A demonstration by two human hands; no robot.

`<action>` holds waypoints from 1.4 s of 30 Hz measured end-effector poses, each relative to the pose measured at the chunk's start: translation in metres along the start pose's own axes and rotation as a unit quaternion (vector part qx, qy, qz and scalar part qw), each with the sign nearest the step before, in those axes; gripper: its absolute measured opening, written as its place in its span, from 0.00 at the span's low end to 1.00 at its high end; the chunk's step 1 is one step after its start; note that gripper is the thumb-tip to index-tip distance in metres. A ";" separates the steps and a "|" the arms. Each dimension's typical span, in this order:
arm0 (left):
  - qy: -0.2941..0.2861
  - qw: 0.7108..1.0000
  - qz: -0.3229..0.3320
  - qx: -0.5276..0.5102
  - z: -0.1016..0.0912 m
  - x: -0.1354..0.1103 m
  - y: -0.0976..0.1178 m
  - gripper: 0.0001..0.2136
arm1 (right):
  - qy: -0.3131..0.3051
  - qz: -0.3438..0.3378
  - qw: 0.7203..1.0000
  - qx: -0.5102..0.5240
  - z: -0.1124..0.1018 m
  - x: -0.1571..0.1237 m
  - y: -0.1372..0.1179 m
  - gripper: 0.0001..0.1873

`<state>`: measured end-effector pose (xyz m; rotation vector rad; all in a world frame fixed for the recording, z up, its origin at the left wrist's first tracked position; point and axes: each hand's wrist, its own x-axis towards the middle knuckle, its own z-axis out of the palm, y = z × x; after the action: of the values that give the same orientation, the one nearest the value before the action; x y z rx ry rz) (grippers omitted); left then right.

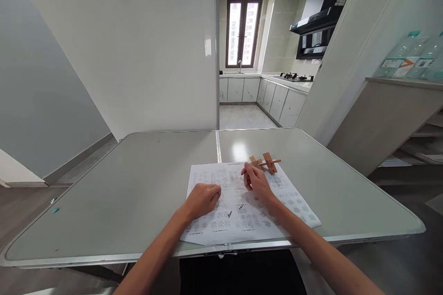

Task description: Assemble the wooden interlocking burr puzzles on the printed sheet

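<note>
I judge little done yet: the wooden puzzle (265,163) lies part-built at the sheet's (294,207) far right corner, my right hand (256,182) open-fingered just beside it, my left hand (202,199) loosely curled, both empty.

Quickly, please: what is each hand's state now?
Left hand: loose fist on the white printed paper sheet, holding nothing.
Right hand: next to the small brown wooden cross-shaped puzzle; grip cannot be told.

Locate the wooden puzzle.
Head view, right of centre: the wooden puzzle sits at the far edge of the printed sheet, just beyond the right hand.
</note>
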<state>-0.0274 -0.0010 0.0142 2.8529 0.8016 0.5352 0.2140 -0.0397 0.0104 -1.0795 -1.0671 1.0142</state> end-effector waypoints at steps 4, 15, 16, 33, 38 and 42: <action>0.001 1.000 -0.003 -0.003 0.000 -0.001 0.000 0.12 | 0.059 0.035 0.991 0.111 -0.007 0.007 0.002 0.29; 0.006 1.000 -0.011 -0.014 0.001 -0.003 -0.002 0.12 | 0.107 0.059 0.958 0.259 -0.020 0.015 0.010 0.28; 0.007 1.000 -0.012 -0.015 0.001 -0.003 -0.002 0.11 | 0.112 0.065 0.952 0.279 -0.021 0.015 0.010 0.27; 0.007 0.999 -0.035 -0.008 0.002 -0.007 -0.010 0.12 | 0.093 0.068 0.926 0.360 -0.044 0.021 0.021 0.21; 0.007 0.999 -0.043 -0.017 0.002 -0.008 -0.011 0.12 | 0.097 0.062 0.930 0.349 -0.046 0.022 0.024 0.20; 0.009 0.998 -0.051 -0.023 0.001 -0.010 -0.011 0.12 | 0.106 0.060 0.930 0.347 -0.045 0.023 0.025 0.17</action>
<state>-0.0401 0.0031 0.0084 2.7517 0.9184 0.5584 0.2594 -0.0208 -0.0166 -0.6487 -0.4025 1.2136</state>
